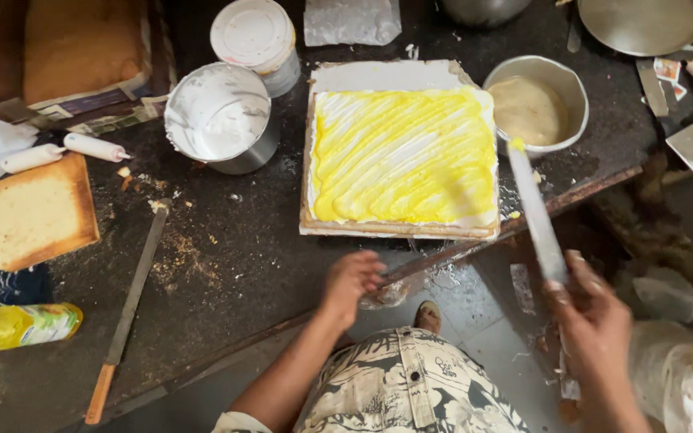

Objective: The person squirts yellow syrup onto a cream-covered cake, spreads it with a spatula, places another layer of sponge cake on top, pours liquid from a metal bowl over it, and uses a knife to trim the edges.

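Fingers of our right hand [595, 321] pinch a long spatula [535, 208], its tip beside the yellow-frosted square cake [403, 156]; our left hand [352, 281] hovers loosely curled, empty, at the dark counter [226, 265] edge.

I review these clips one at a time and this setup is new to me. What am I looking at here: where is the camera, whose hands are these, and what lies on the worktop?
There is one picture, taken by a camera worn on a person's head, looking down at their own two bare hands. The right hand has its grip on a long flat spatula tipped with yellow cream. The left hand holds nothing and hovers at the edge of the dark worktop. Ahead sits a square cake spread with yellow cream. Around it: a metal bowl of white cream, a bowl of beige paste, a plain sponge slab, a long knife and a yellow bottle.
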